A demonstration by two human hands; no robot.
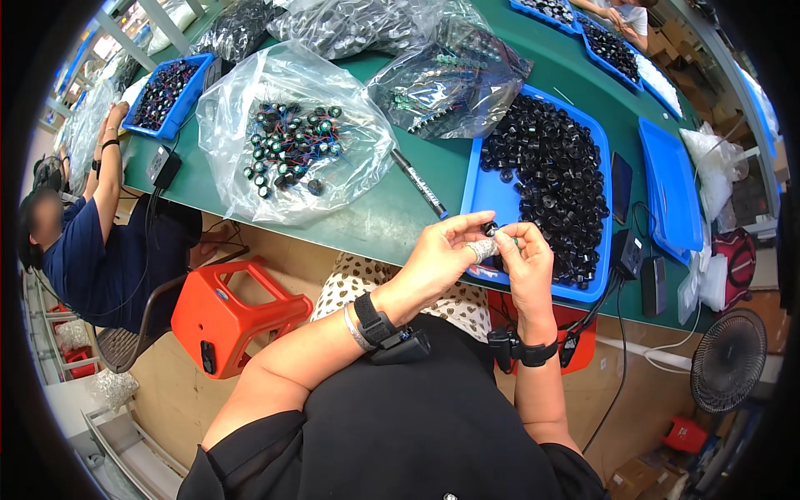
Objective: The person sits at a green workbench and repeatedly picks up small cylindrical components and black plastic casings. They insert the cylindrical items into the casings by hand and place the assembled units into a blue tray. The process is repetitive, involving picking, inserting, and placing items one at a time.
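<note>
One small dark part (489, 227) sits just above the near-left corner of a blue tray (487, 183), pinched between the thumb and forefinger of the left hand (454, 246), which wears a pale wrapping (482, 249) on one digit. The right hand (527, 252) comes in beside it, thumb and forefinger bent toward the part; whether they grip it or only touch it, I cannot tell. Many black round pieces (562, 183) heap the tray, leaving its left side partly bare. Left of the tray, a marker pen (419, 183) lies slantwise on the green worktop (375, 229), next to an open clear plastic bag (354, 125) holding small round components with thin coloured wires (292, 142).
</note>
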